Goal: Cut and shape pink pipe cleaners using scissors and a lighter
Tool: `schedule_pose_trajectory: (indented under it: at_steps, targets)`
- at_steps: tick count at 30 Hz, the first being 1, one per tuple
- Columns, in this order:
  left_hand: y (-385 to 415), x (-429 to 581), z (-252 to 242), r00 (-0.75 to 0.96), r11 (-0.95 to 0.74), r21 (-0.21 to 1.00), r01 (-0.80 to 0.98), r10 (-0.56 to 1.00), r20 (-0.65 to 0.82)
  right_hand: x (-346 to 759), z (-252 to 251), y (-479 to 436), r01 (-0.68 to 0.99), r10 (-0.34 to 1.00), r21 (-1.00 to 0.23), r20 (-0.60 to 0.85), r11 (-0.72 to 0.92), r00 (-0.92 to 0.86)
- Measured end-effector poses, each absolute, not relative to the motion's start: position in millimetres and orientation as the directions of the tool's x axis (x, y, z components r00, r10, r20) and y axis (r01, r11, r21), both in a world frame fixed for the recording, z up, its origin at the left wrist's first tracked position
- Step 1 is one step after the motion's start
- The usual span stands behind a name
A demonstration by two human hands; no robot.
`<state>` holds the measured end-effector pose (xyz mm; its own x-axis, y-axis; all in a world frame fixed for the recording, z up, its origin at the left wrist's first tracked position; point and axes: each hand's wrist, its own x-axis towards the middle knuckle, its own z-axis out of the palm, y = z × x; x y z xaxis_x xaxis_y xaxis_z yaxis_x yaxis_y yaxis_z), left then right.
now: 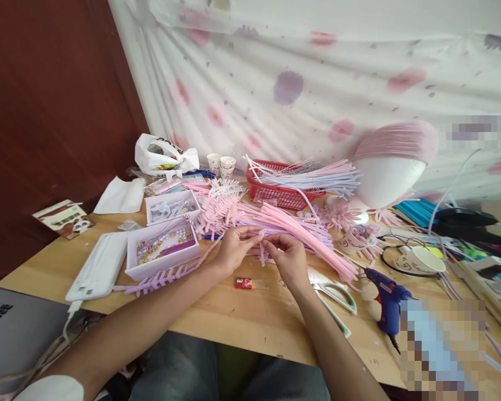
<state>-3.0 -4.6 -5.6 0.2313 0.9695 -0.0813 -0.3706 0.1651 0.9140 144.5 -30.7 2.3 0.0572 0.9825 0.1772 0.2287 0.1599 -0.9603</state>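
At the middle of the desk, my left hand (235, 248) pinches a short pinkish-lilac pipe cleaner (263, 254) with thumb and forefinger. Close to its right, my right hand (290, 258) grips the same piece, fingers closed; its exact shape is partly hidden by the fingertips. Just behind both hands lies a thick bundle of pink pipe cleaners (307, 231), with lilac ones under it. Leafy shapes of bent pink pipe cleaner (221, 214) are heaped beyond my left hand. A lilac leafy stem (162, 281) lies under my left forearm. Below the hands rests a small red packet (244, 283).
Scissors (334, 295) and a blue glue gun (386, 298) lie to the right. White boxes of beads (162, 267) and a white power bank (98, 264) stand left. Behind are a red basket (271, 195) of pipe cleaners, paper cups (221, 165) and a white head form (394, 178).
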Motion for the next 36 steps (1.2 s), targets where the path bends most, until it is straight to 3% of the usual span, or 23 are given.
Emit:
schedule_pose_trajectory:
  at_steps: [8,12,19,30,33,36]
  targets:
    - [-4.8,-2.7,-4.5,0.214,0.132,0.918,-0.374,0.975,-0.053,141.4,1.2,-32.4,0.146,0.992,-0.984,0.110,0.101,0.055]
    - [-3.5,-3.4,-5.3,0.185,0.113,0.932,-0.345,0.981,-0.051,141.5,7.7,-35.5,0.051,0.996,-0.998,-0.036,-0.040,0.078]
    - [-2.2,-3.7,-2.3,0.079,0.021,0.934,-0.356,0.997,0.008,144.3,10.5,-39.7,0.109,0.977,-0.972,-0.213,-0.210,-0.020]
    - [-3.5,-3.6,-4.0,0.085,-0.006,0.941,-0.339,0.996,0.037,138.6,8.2,-40.9,0.005,0.986,-0.986,-0.167,-0.167,-0.026]
    - [-2.8,-4.2,-5.1,0.080,-0.020,0.954,-0.301,0.996,0.046,143.0,7.4,-41.5,0.130,0.992,-0.983,-0.129,-0.127,-0.007]
    - [-2.9,-6.8,-3.8,0.043,-0.142,0.982,-0.126,0.988,0.148,154.3,10.4,-48.0,0.501,1.000,-0.865,0.005,0.005,-0.001]
